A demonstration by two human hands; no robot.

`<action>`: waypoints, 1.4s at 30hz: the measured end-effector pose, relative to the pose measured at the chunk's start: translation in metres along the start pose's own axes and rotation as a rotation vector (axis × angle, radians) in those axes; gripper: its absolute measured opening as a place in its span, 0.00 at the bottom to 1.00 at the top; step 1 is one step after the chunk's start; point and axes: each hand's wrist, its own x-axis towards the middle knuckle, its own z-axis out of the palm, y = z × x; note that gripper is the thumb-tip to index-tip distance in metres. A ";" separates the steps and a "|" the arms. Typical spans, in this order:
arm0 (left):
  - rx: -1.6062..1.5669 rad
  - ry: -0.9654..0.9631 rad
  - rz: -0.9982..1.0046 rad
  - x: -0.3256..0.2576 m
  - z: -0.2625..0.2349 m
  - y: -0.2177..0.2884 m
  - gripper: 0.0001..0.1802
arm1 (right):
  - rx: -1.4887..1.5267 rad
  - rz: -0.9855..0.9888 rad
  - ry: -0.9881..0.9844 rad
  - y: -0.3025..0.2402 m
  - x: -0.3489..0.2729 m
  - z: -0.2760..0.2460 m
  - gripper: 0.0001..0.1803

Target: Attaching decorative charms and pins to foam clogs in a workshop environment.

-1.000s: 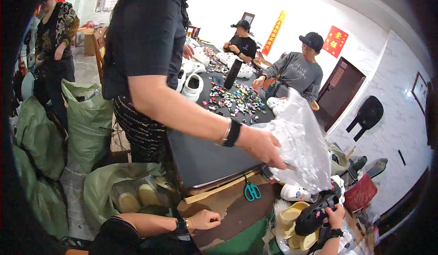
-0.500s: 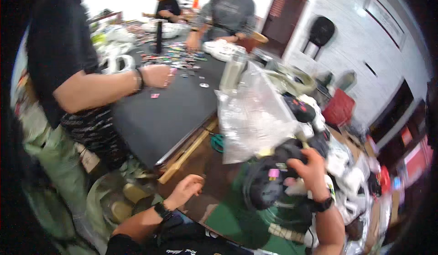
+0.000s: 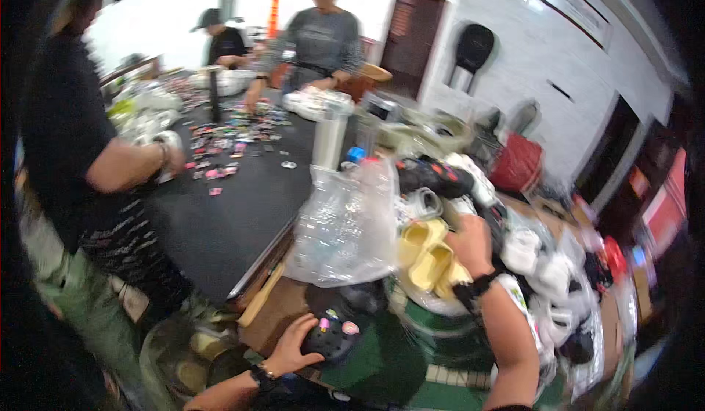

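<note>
A black clog (image 3: 334,341) with pink and other small charms lies on the near work surface. My left hand (image 3: 292,346) grips its left end, with the thumb and fingers on either side. My right hand (image 3: 470,243) reaches into the shoe pile on the right, just beside a pair of pale yellow clogs (image 3: 429,264). Its fingers are blurred and partly hidden, so any hold there does not show. Another dark, blurred piece (image 3: 360,298) sits just beyond the black clog. White shoes (image 3: 521,249) lie right of my right hand.
A clear plastic bag (image 3: 345,238) stands beyond the black clog. A black table (image 3: 220,227) bears many small coloured charms (image 3: 239,132); several people work around it. A bin (image 3: 172,348) is at lower left. Green matting (image 3: 389,359) covers the near surface.
The black clog has come left and nearer, from by my right hand to my left hand, which was empty. My right hand has moved farther away to the pile. The yellow clogs now show.
</note>
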 end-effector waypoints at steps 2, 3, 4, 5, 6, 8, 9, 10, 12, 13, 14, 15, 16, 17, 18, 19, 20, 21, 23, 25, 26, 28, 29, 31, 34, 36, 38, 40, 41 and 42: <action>0.025 -0.022 0.015 0.007 0.012 -0.001 0.47 | -0.114 0.079 0.185 0.068 -0.006 0.005 0.33; 0.002 -0.072 0.002 0.014 0.012 0.008 0.48 | -0.198 0.129 0.149 0.119 -0.009 0.010 0.41; 0.007 -0.102 -0.021 0.015 0.011 0.008 0.47 | -0.211 0.276 0.116 0.142 -0.012 0.016 0.50; 0.017 -0.052 -0.047 0.003 0.010 0.002 0.46 | -0.034 0.449 -0.057 0.116 0.000 0.014 0.55; 0.012 -0.046 -0.020 0.000 0.012 -0.002 0.46 | -0.040 0.492 -0.124 0.129 0.000 0.012 0.58; 0.009 -0.005 -0.026 -0.005 0.014 -0.004 0.47 | 0.009 0.467 -0.173 0.136 -0.004 0.016 0.62; 0.008 -0.016 -0.017 -0.006 0.015 -0.006 0.48 | -0.060 0.513 -0.168 0.133 -0.002 0.022 0.63; 0.006 0.001 -0.018 -0.005 0.015 -0.006 0.48 | 0.003 0.481 -0.171 0.137 0.000 0.022 0.63; 0.016 0.010 0.012 -0.002 0.017 -0.005 0.47 | -0.095 0.447 -0.141 0.149 0.004 0.025 0.60; 0.012 0.017 0.011 0.000 0.019 -0.007 0.47 | -0.099 0.440 -0.140 0.146 0.008 0.024 0.60; 0.028 0.030 0.025 0.001 0.020 -0.009 0.46 | -0.158 0.459 -0.111 0.143 0.009 0.024 0.55; 0.043 0.042 0.039 0.002 0.021 -0.011 0.46 | -0.217 0.479 -0.083 0.139 0.010 0.023 0.51; 0.038 0.047 0.039 0.004 0.021 -0.012 0.46 | -0.222 0.474 -0.081 0.138 0.012 0.020 0.51; 0.034 0.042 0.037 0.005 0.021 -0.013 0.46 | -0.240 0.502 -0.014 0.137 0.012 0.017 0.47; 0.031 0.037 0.034 0.006 0.021 -0.013 0.46 | -0.257 0.529 0.054 0.137 0.011 0.015 0.43; 0.027 0.037 0.036 0.006 0.020 -0.013 0.46 | -0.285 0.520 0.120 0.140 0.010 0.013 0.36; 0.026 0.024 0.030 0.007 0.019 -0.011 0.46 | -0.290 0.521 0.122 0.144 0.011 0.008 0.36; 0.024 0.010 0.024 0.007 0.018 -0.010 0.46 | -0.257 0.539 0.130 0.149 0.011 0.001 0.35; 0.019 0.022 0.023 0.005 0.019 -0.013 0.46 | -0.145 0.520 0.189 0.139 0.009 -0.012 0.31; 0.012 0.034 0.018 0.003 0.021 -0.012 0.46 | -0.134 0.510 0.201 0.113 0.004 -0.038 0.31; 0.011 0.026 0.016 0.004 0.019 -0.011 0.46 | -0.124 0.513 0.223 0.105 -0.002 -0.050 0.32; 0.007 0.012 0.011 0.004 0.018 -0.009 0.46 | -0.101 0.485 0.267 0.115 -0.016 -0.062 0.34; 0.003 0.016 0.014 0.003 0.019 -0.010 0.46 | -0.060 0.376 0.335 0.109 -0.026 -0.070 0.35; -0.006 0.009 0.021 0.002 0.019 -0.009 0.46 | -0.113 0.169 0.426 0.125 -0.047 -0.083 0.35; 0.005 0.021 0.026 -0.003 0.020 -0.008 0.46 | -0.031 -0.024 0.446 0.101 -0.096 -0.095 0.38; 0.016 0.044 0.021 -0.005 0.019 -0.006 0.46 | 0.480 0.123 0.104 0.012 -0.133 -0.131 0.40; 0.003 0.012 -0.015 -0.004 0.016 -0.002 0.46 | -0.003 0.169 0.055 -0.030 -0.171 -0.141 0.36; -0.008 -0.009 0.021 0.002 0.015 -0.004 0.47 | 0.165 0.163 -0.101 -0.086 -0.192 -0.149 0.47; 0.009 -0.010 0.040 0.005 0.015 -0.005 0.46 | -0.094 0.179 -0.179 -0.097 -0.206 -0.136 0.46; 0.005 0.015 0.077 0.006 0.014 -0.006 0.47 | -0.063 0.301 -0.310 -0.126 -0.209 -0.134 0.44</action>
